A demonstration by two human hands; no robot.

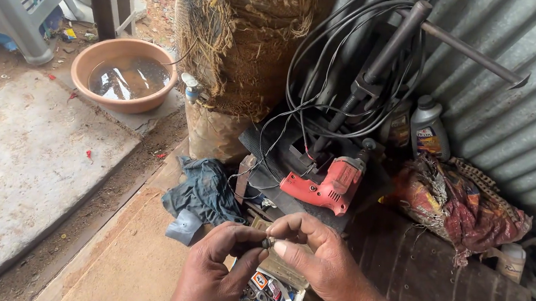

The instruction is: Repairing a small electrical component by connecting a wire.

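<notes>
My left hand (pixel 214 272) and my right hand (pixel 319 260) meet low in the middle of the view. Between their fingertips they pinch a small dark metal part (pixel 267 242), too small to identify. Right beneath the hands lies an open box (pixel 269 292) holding several small colourful bits and parts. A red electric drill (pixel 324 187) lies just beyond the hands on a dark mat, its black cables looping up behind it.
A brown basin of water (pixel 125 74) sits at the back left beside a fibrous tree trunk (pixel 247 40). A blue-grey rag (pixel 202 193) lies left of the hands. An oil bottle (pixel 430 129), a worn red sack (pixel 460 206), a long metal wrench (pixel 422 33) and corrugated sheeting stand to the right. A concrete slab (pixel 17 169) lies left.
</notes>
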